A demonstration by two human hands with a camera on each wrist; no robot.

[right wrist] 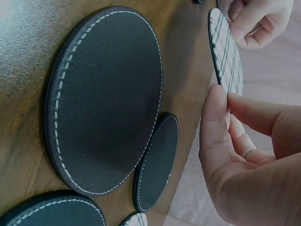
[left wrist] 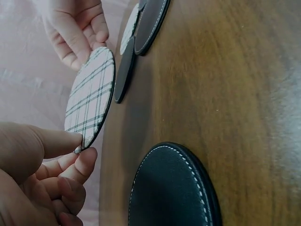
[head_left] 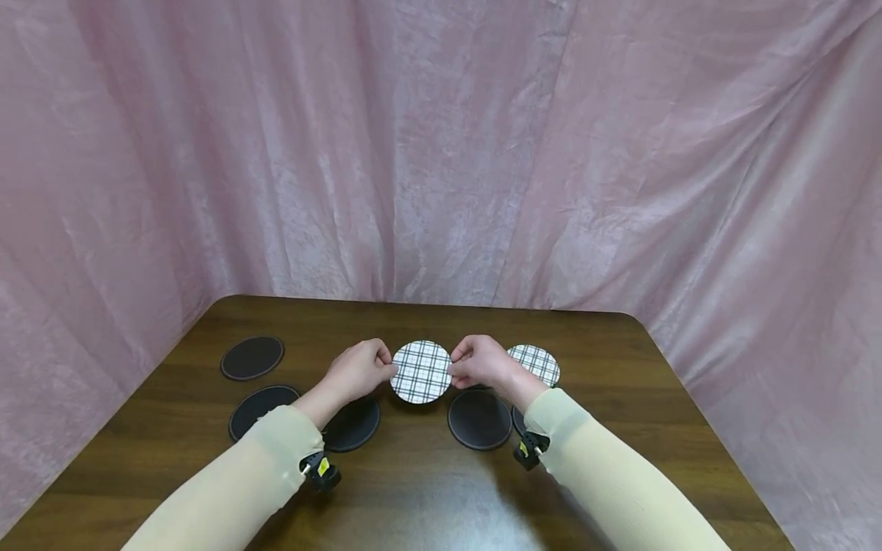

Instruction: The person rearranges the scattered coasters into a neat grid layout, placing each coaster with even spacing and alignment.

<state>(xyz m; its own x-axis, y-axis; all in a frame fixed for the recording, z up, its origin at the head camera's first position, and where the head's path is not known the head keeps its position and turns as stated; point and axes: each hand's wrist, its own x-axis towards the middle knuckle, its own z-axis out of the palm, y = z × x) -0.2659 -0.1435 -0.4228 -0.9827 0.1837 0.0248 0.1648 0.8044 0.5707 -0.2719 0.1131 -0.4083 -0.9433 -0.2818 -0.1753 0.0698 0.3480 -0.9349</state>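
A round coaster with a white and black plaid face (head_left: 421,373) is held tilted a little above the table, by both hands at opposite edges. My left hand (head_left: 360,370) pinches its left edge between thumb and fingers; the left wrist view shows the thumb (left wrist: 61,142) over the plaid side. At the right edge, my right hand (head_left: 485,361) pinches it the same way. Below my left wrist lies a dark coaster (head_left: 353,425) with a stitched rim. Another dark coaster (head_left: 480,420) lies under my right hand, overlapping a further dark one (right wrist: 157,162) in the right wrist view.
Two more dark coasters, one at the back left (head_left: 252,358) and one partly behind the left forearm (head_left: 260,408), lie on the brown wooden table (head_left: 413,497). A second plaid coaster (head_left: 534,362) lies behind the right wrist. Pink curtain (head_left: 441,153) hangs beyond the table.
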